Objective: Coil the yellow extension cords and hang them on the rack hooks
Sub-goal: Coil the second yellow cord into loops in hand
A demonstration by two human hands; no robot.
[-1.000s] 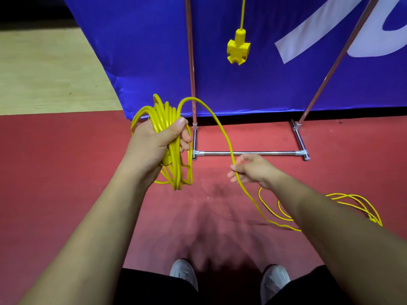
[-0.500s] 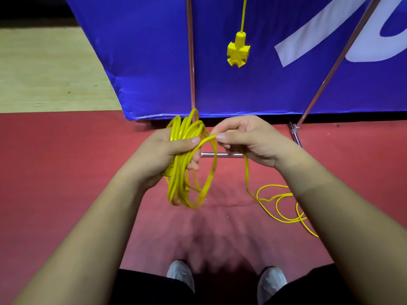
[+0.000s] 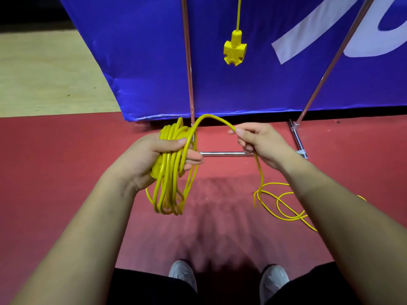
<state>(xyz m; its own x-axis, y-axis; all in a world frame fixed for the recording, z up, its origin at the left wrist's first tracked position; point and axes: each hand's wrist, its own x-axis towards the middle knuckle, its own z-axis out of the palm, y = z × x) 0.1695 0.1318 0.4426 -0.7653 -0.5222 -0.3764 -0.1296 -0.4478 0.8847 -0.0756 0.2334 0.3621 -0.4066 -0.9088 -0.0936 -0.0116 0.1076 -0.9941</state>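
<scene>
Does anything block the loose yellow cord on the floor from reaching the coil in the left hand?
Nothing visible does. The loose yellow cord runs freely through the right hand to the yellow coil in the left hand, though it crosses itself.

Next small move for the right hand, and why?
Probably swing the right hand over to the left hand and lay the arched cord span onto the coil it grips. More loose cord lies uncoiled on the red floor, so another loop seems due.
</scene>
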